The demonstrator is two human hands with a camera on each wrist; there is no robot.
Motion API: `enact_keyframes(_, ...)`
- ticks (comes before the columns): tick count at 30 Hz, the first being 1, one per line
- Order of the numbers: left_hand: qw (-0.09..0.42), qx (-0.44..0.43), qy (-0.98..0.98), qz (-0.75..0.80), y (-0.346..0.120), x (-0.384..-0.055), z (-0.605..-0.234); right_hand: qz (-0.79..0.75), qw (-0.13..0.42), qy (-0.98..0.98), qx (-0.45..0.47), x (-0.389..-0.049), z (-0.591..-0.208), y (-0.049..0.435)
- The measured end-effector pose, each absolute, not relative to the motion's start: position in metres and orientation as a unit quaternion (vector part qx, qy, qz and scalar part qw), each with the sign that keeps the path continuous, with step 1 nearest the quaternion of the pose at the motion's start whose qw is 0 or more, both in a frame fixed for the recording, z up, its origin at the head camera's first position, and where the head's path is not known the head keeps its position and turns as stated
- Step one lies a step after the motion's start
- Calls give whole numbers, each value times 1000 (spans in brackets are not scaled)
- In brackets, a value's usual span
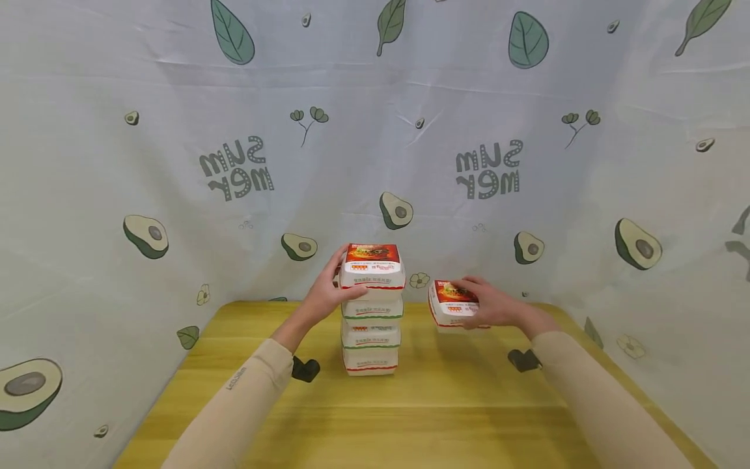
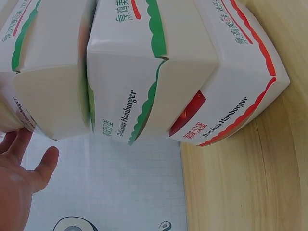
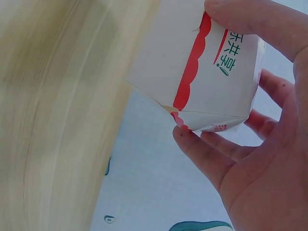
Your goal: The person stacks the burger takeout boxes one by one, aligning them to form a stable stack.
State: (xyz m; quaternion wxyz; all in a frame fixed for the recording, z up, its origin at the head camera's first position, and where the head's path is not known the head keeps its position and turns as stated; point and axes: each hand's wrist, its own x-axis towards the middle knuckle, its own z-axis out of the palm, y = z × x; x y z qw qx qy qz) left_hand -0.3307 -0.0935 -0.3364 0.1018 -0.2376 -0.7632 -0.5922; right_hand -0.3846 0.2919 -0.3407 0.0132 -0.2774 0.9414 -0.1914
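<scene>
Several white paper hamburger boxes stand stacked in the middle of the table. The top box [image 1: 372,267] has a red burger picture on its lid and a red trim line. Below it are green-trimmed boxes [image 2: 125,72], with a red-trimmed box [image 1: 370,361] at the bottom. My left hand [image 1: 325,294] holds the top box at its left side, thumb at the front; the far fingers are hidden behind it. To the right of the stack, my right hand [image 1: 492,303] grips another red-trimmed hamburger box [image 3: 211,72] above the table, thumb on one side and fingers on the other.
The yellowish wooden table [image 1: 445,417] carries the stack near its back edge. Behind it hangs a pale curtain [image 1: 363,150] printed with avocados, leaves and lettering. A black shape [image 1: 305,370] shows beside the left wrist, and another black shape [image 1: 523,360] by the right wrist.
</scene>
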Motion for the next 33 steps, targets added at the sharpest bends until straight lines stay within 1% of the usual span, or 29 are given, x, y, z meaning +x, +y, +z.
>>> enact_keyframes(2,107,-234,-766,-589,-96,-328,-335,-190,13,940,-283,-385,-339,288)
enact_keyframes(6,100,-231,-769,-588,-98,-325,-335,-186,18,940,-284,-385,-337,284)
enact_keyframes(11,92,-230,-768,-591,-98,-326,-335,-199,19,938,-282,-383,-336,283)
enact_keyframes(18,95,-229,-768,-590,-98,-327,-335,-201,17,936,-290,-382,-333,279)
enact_keyframes(26,94,-232,-765,-593,-96,-332,-335,-188,9,936,-298,-378,-320,278)
enact_keyframes(33,95,-230,-769,-589,-94,-331,-333,-194,4,933,-303,-378,-311,276)
